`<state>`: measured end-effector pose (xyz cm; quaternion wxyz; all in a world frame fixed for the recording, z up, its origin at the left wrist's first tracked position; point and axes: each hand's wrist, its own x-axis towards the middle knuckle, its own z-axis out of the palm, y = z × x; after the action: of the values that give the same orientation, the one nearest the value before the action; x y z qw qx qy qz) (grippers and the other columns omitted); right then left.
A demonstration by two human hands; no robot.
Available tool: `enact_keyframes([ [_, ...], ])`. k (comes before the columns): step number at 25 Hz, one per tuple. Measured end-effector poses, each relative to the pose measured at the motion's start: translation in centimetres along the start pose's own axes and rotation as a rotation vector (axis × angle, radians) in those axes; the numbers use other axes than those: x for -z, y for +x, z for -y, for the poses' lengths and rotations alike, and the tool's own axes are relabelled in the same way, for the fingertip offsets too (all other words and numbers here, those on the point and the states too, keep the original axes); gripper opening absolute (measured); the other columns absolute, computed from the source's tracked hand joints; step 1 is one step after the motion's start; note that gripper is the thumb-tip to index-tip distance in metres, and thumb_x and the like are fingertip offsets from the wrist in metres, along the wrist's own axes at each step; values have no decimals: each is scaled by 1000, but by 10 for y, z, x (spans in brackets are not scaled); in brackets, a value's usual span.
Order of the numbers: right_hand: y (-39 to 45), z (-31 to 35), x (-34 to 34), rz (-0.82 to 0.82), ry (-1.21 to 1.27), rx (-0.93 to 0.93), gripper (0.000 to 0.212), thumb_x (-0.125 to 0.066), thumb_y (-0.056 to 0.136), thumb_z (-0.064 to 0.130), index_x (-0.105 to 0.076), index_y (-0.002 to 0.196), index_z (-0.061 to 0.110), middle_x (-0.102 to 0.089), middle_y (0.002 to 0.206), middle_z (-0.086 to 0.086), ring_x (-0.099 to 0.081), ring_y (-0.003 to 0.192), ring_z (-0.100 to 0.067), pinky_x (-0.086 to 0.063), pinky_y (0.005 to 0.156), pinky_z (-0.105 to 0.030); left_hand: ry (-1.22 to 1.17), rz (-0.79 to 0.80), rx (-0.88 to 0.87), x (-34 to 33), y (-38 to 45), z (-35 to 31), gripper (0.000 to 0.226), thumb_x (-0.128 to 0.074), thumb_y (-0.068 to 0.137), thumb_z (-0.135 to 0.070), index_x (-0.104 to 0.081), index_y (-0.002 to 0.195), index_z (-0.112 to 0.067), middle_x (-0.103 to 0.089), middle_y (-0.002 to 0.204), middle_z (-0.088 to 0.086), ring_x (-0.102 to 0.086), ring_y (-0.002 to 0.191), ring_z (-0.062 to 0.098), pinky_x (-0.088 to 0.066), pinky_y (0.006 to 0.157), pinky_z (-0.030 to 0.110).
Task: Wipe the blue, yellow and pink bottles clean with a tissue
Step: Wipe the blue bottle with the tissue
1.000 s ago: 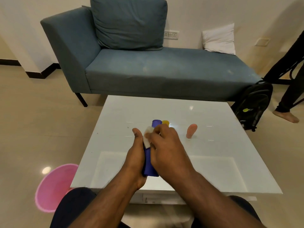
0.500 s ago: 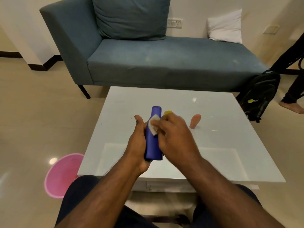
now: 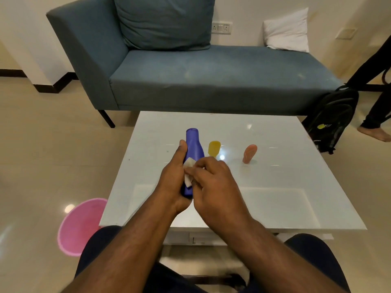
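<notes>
Currently I am reading stage one at frame centre: my left hand (image 3: 172,180) is gripping the blue bottle (image 3: 193,149) above the table (image 3: 275,187), while my right hand (image 3: 213,182) is pinching the tissue (image 3: 189,169) against it. Rightward, the yellow bottle (image 3: 214,148) and pink bottle (image 3: 249,153) are standing, apparently awaiting wiping.

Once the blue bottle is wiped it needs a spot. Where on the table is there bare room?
The white table is bare along its left edge beside the left hand, across the near right part, and behind the bottles toward the sofa. It is crowded mid-table, where the yellow bottle and pink bottle stand.
</notes>
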<state>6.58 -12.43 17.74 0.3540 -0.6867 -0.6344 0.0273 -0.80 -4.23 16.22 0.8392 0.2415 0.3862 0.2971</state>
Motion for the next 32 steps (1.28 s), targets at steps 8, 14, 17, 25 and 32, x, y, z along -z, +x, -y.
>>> enact_keyframes([
  [8,-10,-14,0,1,52,-62,22,-62,88,12,-65,109,18,-59,104,2,-53,93,-12,-50,81,-24,-43,-12,-2,4,4,-1,62,-55,90,-62,-64,126,-12,-72,98,12,-69,81,25,-58,72,40],
  [14,-14,-24,2,-26,263,-164,21,-63,88,8,-69,105,19,-57,101,10,-55,93,-4,-45,80,-12,-2,8,5,5,1,3,58,-53,92,-59,-63,126,-12,-73,98,12,-71,79,25,-60,68,38],
  [17,15,-29,7,-65,313,-202,14,-60,91,11,-69,100,17,-54,96,12,-57,88,-3,-47,72,-10,54,22,-15,4,-3,8,54,-51,93,-58,-64,125,-16,-75,101,11,-73,81,25,-60,68,40],
  [25,-7,-25,2,-69,396,-267,12,-62,90,17,-67,98,23,-58,96,20,-59,91,-4,-49,73,-15,45,-21,-54,8,-5,3,51,-51,94,-57,-66,121,-16,-75,89,7,-72,69,19,-59,61,34],
  [32,16,-24,13,-103,500,-329,10,-61,90,17,-66,97,22,-60,100,13,-59,87,-3,-49,56,-10,84,41,-62,1,-12,3,49,-50,95,-54,-65,124,-16,-76,99,11,-73,79,23,-61,74,42],
])
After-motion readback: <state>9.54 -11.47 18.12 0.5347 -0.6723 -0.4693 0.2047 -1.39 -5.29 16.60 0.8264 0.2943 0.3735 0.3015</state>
